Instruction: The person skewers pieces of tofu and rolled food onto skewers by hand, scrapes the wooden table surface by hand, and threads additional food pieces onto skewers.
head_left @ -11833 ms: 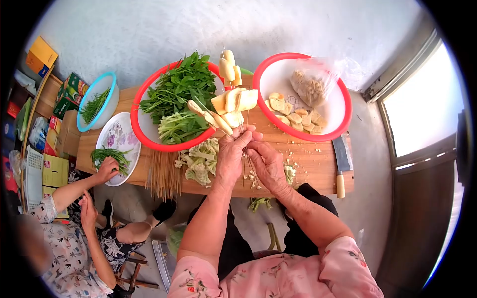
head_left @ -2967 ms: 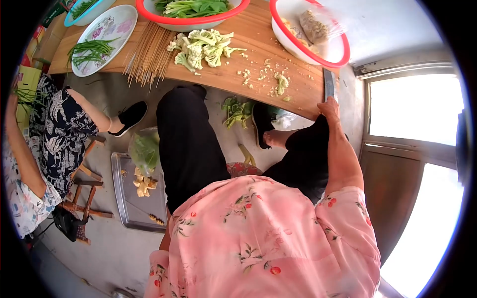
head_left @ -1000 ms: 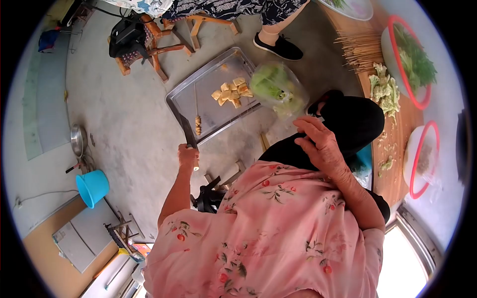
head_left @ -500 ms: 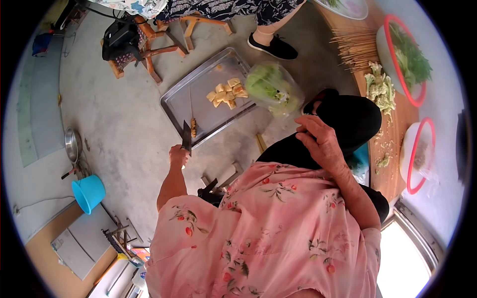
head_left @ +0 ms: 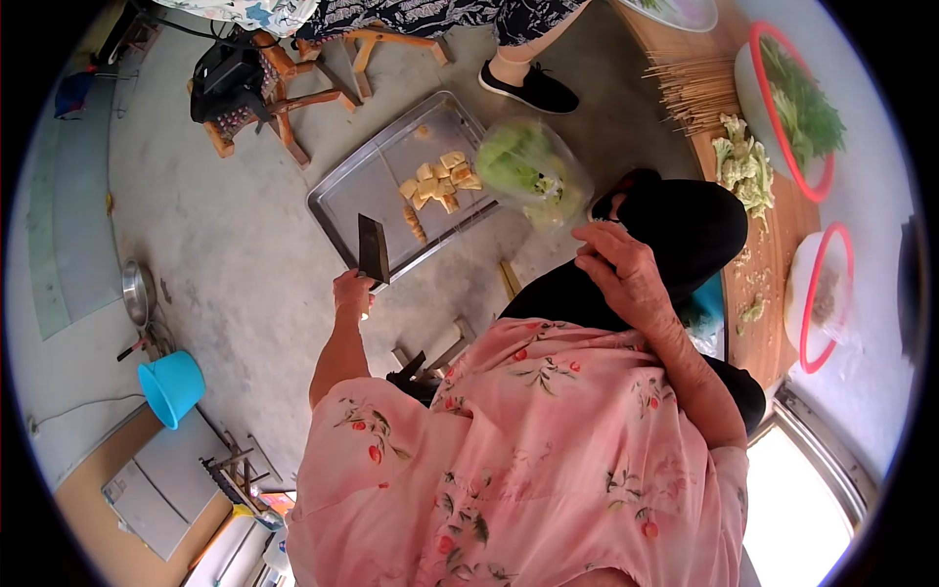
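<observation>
My left hand (head_left: 353, 292) is closed around the handle of a cleaver (head_left: 373, 251). The blade points away from me, its broad dark face showing over the near corner of a metal tray (head_left: 342, 181). Inside the tray, a skewered piece of food (head_left: 414, 223) lies right of the blade, beside a cluster of pale yellow tofu-like chunks (head_left: 450, 174). Over my thigh, my right hand (head_left: 626, 272) hangs with its fingers loosely bent and nothing visible in it. Beyond its fingertips, a clear plastic bag of green vegetables (head_left: 523, 161) leans at the tray's right edge.
At right, a wooden table (head_left: 773, 333) holds bamboo skewers (head_left: 699, 90), cauliflower pieces (head_left: 745, 168), and red-rimmed bowls (head_left: 827, 303). Another person's foot in a black shoe (head_left: 533, 88) is beyond the tray, near a wooden chair (head_left: 293, 108). A blue bucket (head_left: 171, 386) stands left.
The cleaver has turned so its broad face shows. The skewered piece, earlier against the blade, now lies farther right, nearer the chunks. My right hand keeps its pose.
</observation>
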Available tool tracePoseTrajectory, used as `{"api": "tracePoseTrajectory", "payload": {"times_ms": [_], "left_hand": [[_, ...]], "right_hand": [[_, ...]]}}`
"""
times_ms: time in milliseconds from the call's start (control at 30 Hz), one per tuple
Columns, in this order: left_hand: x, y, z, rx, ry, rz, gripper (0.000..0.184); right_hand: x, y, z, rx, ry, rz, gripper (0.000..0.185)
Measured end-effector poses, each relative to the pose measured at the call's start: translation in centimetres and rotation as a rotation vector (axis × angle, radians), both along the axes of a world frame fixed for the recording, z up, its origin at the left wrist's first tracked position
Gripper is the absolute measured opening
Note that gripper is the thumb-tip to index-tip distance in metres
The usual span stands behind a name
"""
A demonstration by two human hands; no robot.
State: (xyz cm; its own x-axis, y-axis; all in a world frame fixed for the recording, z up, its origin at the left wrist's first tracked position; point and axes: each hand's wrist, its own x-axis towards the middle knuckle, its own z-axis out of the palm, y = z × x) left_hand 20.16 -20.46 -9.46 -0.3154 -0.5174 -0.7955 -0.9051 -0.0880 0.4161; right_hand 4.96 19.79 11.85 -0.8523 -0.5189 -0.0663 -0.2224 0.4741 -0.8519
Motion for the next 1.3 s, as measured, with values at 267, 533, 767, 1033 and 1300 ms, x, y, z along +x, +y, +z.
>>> {"api": "tracePoseTrajectory", "payload": {"times_ms": [267,533,767,1033,1300], "left_hand": [[-2.8,0.8,-1.3,-0.103,0.091,-0.176,0.017],[-3.0,0.9,-2.3,0.107,0.104,-0.104,0.016],[-3.6,1.6,-3.4,0.040,0.048,-0.232,0.012],[-4.2,1.3,-0.2,0.184,0.048,-0.262,0.012],[-5.7,1.4,-1.7,0.036,0.048,-0.315,0.015]], "right_hand": [[-0.3,-0.2,-0.1,0.027,-0.018,0.010,0.026],[-0.6,-0.6,-0.1,0.071,-0.026,0.036,0.027],[-0.6,-0.8,-0.2,0.070,-0.054,0.047,0.026],[-0.8,-0.8,-0.1,0.092,-0.052,0.058,0.026],[-0.6,-0.6,-0.3,0.105,-0.037,0.052,0.025]]}}
